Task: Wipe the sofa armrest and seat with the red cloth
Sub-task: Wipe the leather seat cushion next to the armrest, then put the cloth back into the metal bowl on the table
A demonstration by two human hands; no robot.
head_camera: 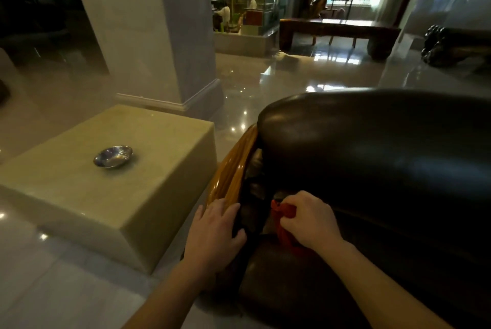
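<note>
Under the right hand [309, 218], seemingly gripped: red cloth [285, 225].

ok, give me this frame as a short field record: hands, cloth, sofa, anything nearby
left hand: flat on the wooden armrest, palm down
right hand: closed on the red cloth
red cloth: bunched in the gap between armrest and seat
sofa: dark leather, glossy
nearby: metal bowl on a beige stone block
floor: polished tile

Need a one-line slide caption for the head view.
Right hand grips red cloth in sofa crevice; left hand rests on wooden armrest.
</note>
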